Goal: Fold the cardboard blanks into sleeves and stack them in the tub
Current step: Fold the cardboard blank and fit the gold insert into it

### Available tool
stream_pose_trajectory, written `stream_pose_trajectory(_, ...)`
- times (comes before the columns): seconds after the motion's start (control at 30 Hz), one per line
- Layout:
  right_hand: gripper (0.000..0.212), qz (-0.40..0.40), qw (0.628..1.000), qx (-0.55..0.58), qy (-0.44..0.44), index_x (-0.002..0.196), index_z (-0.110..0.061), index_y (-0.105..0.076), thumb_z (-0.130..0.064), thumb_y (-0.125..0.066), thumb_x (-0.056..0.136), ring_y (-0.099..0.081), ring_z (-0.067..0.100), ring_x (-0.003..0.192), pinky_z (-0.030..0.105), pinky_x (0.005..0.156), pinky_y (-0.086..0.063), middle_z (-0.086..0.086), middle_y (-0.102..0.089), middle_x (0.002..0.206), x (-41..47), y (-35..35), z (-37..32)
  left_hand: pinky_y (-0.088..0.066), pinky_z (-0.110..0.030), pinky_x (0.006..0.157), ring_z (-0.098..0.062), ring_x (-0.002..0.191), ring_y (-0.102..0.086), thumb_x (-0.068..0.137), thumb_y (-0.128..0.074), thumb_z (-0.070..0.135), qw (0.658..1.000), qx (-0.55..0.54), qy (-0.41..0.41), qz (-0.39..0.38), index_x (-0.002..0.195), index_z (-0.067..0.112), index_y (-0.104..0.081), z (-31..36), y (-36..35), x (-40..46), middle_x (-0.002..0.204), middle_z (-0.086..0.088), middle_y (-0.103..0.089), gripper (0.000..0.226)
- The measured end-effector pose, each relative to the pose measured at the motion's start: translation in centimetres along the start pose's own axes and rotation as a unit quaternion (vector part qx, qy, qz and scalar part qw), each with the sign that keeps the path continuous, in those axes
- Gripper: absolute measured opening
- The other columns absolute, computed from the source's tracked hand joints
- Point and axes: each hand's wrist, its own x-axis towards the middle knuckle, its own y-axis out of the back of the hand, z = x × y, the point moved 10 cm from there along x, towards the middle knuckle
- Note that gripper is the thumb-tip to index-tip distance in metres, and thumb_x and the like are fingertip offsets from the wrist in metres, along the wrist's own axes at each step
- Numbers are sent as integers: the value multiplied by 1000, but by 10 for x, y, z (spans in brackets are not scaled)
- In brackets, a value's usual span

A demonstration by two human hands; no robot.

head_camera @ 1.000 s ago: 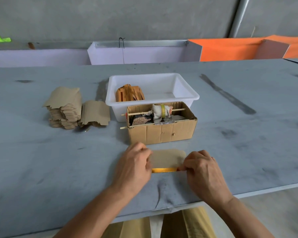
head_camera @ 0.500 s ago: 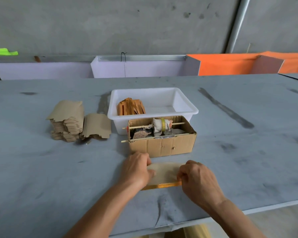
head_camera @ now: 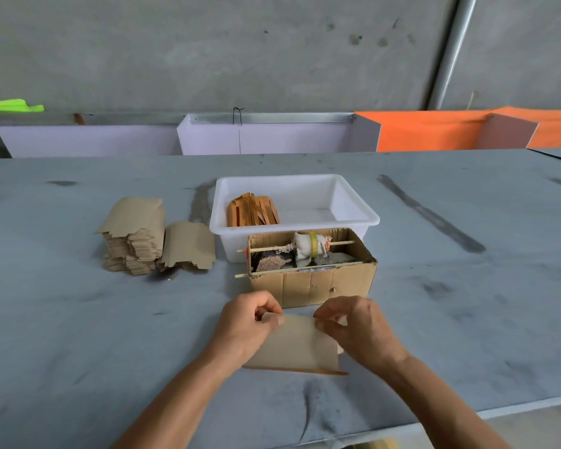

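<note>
A tan cardboard blank point(head_camera: 297, 345) is held tilted above the table's near part, its orange underside showing along the bottom edge. My left hand point(head_camera: 245, 328) pinches its upper left corner and my right hand point(head_camera: 357, 328) pinches its upper right corner. A pile of flat blanks point(head_camera: 133, 238) lies at the left, with more blanks point(head_camera: 190, 247) leaning beside it. The white tub point(head_camera: 353, 218) stands behind, with several orange folded sleeves point(head_camera: 251, 210) upright in its left end.
A brown cardboard box point(head_camera: 318, 283) with a cloth-wrapped roller on a stick stands between my hands and the tub. Lilac and orange bins point(head_camera: 272, 137) line the far edge of the grey table point(head_camera: 467, 303). The near table edge runs at the lower right.
The blank has been lifted off the table and tipped up toward me. Both hands have moved from pressing its sides to pinching its top corners. The camera has tilted upward.
</note>
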Motion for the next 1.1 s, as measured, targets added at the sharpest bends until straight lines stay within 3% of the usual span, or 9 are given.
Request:
stream_pose_trajectory(0.1, 13, -69, 982, 161, -69, 71, -13, -73, -4, -71, 80, -53, -2, 51, 12, 49, -41, -8, -64, 61, 2, -5, 7, -35, -23, 62, -13, 63, -44, 81, -68, 3, 994, -105, 24, -33, 71, 13, -63, -3, 0, -1, 65, -4, -56, 15)
stream_pose_trajectory(0.23, 22, -100, 931, 324, -136, 63, -14, -68, 1, -68, 80, -52, 3, 49, 13, 45, -37, -5, -63, 57, -3, -10, 13, -35, -10, 49, -1, 52, -46, 81, -67, -1, 981, -180, 47, -59, 72, 11, -62, -1, -1, -2, 55, 7, -56, 16)
stream_pose_trajectory(0.37, 17, -106, 923, 340, -147, 69, -14, -64, -4, -65, 83, -51, 8, 59, 16, 50, -36, -2, -61, 64, -5, -16, 12, -39, -25, 61, -12, 63, -51, 77, -70, -2, 970, -217, 87, -69, 72, 10, -64, -2, -7, -3, 67, -5, -60, 15)
stream_pose_trajectory(0.47, 13, -100, 912, 368, -154, 72, -10, -64, -3, -66, 83, -53, 10, 58, 15, 46, -37, 4, -62, 67, -6, -18, 11, -41, -27, 67, -14, 68, -53, 77, -70, -2, 970, -217, 89, -68, 71, 11, -67, 0, -7, -3, 70, -5, -61, 14)
stream_pose_trajectory(0.6, 15, -80, 902, 394, -159, 69, -9, -66, 1, -68, 80, -55, 11, 55, 16, 46, -40, 6, -63, 64, -7, -14, 13, -43, -17, 58, -8, 61, -52, 76, -70, -5, 974, -206, 75, -64, 68, 12, -67, 4, -6, -4, 62, 1, -61, 19)
stream_pose_trajectory(0.73, 13, -95, 881, 431, -169, 72, -8, -67, 4, -67, 78, -57, 15, 59, 21, 52, -43, 8, -64, 68, -10, -17, 12, -45, -23, 56, -14, 57, -55, 74, -70, -8, 961, -249, 94, -76, 65, 12, -69, 2, -6, -6, 65, -7, -63, 22)
stream_pose_trajectory(0.87, 18, -103, 862, 461, -187, 71, -9, -70, 7, -65, 77, -59, 16, 63, 21, 53, -46, 9, -66, 71, -13, -18, 15, -46, -21, 51, -14, 54, -58, 76, -65, -9, 950, -274, 109, -106, 68, 11, -71, 3, -9, -9, 65, -9, -65, 23)
stream_pose_trajectory(1.1, 18, -77, 884, 425, -181, 73, -12, -66, 1, -60, 83, -56, 16, 69, 25, 58, -44, 6, -64, 73, -11, -18, 11, -43, -21, 52, -14, 53, -54, 75, -63, -12, 959, -259, 103, -54, 59, 13, -71, 6, -2, -7, 62, -8, -62, 31)
